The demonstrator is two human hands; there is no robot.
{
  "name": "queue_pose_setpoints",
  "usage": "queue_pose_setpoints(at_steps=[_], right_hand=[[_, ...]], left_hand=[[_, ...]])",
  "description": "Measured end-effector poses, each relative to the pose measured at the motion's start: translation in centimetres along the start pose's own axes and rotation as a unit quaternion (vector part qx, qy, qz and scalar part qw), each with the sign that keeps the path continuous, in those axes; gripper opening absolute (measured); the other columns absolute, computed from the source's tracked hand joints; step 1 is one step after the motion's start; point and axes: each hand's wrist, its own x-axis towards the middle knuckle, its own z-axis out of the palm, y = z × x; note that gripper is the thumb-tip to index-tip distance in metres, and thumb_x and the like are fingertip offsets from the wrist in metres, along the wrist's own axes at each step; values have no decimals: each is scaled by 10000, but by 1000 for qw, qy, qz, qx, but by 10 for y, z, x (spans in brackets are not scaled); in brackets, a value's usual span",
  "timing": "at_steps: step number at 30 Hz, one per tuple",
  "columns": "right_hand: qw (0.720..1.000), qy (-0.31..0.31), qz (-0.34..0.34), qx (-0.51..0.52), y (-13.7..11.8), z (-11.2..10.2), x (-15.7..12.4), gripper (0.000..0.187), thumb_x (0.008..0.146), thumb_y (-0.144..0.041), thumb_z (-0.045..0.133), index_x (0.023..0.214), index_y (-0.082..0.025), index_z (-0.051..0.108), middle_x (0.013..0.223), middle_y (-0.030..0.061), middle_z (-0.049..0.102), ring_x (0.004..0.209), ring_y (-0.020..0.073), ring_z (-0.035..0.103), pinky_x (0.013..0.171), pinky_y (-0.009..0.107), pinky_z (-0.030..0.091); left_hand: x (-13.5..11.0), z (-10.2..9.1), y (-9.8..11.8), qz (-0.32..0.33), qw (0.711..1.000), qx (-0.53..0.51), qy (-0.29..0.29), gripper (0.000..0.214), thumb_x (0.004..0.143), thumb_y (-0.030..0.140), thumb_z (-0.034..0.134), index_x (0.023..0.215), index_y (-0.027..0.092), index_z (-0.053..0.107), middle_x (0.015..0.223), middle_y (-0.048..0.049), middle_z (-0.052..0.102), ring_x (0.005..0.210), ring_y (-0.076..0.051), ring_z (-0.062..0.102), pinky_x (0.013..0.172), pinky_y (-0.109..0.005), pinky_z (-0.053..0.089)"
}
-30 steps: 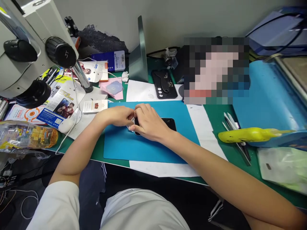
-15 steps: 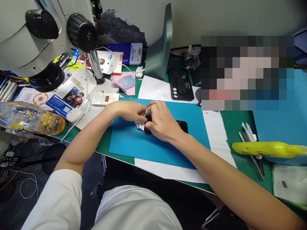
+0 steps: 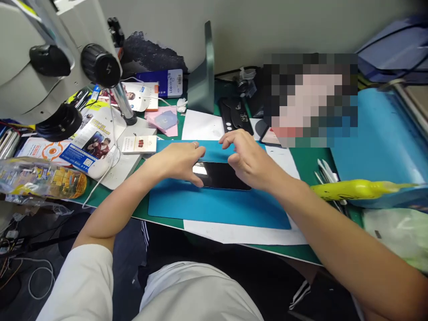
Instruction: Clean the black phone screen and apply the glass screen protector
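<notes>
The left hand (image 3: 180, 162) rests flat, fingers spread, at the left end of the phone (image 3: 220, 176). The right hand (image 3: 249, 160) hovers loosely open over its right end, holding nothing. The phone lies on a blue mat (image 3: 217, 207).

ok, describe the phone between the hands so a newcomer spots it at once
Find the blue mat at the middle of the green bench, before the person. On it lies a black phone, flat, glossy screen up, its left end at the left hand, its right end under the right hand. The black phone case farther back lies off the mat, untouched.
</notes>
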Motion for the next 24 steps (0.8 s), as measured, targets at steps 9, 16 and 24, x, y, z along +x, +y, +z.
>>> queue_pose_setpoints(at_steps=[9,16,24], right_hand=[[998,-57,4,-36,25,-14,-45,806,846,-832,537,1311,-176,604,1278,189,646,1172,372,582,984,550,493],[998,-63,-8,-17,25,-18,-43,896,830,-836,553,1429,-171,562,1297,186,647,1196,370,584,1005,552,498],[992,51,64,100,29,-30,-42,874,937,-828,223,1342,-178,644,1224,161,690,1144,306,641,966,463,527]], left_hand=[[3,-1,15,13,991,132,-12,635,806,600,773,1195,118,634,1182,-153,633,1052,-339,617,844,-388,446],[1,-5,14,25,991,134,3,544,849,546,698,1207,137,683,1146,-149,660,988,-330,652,901,-434,468],[8,-21,-4,5,999,-23,-29,530,911,565,575,1270,197,706,1196,-102,701,979,-282,678,886,-397,515]])
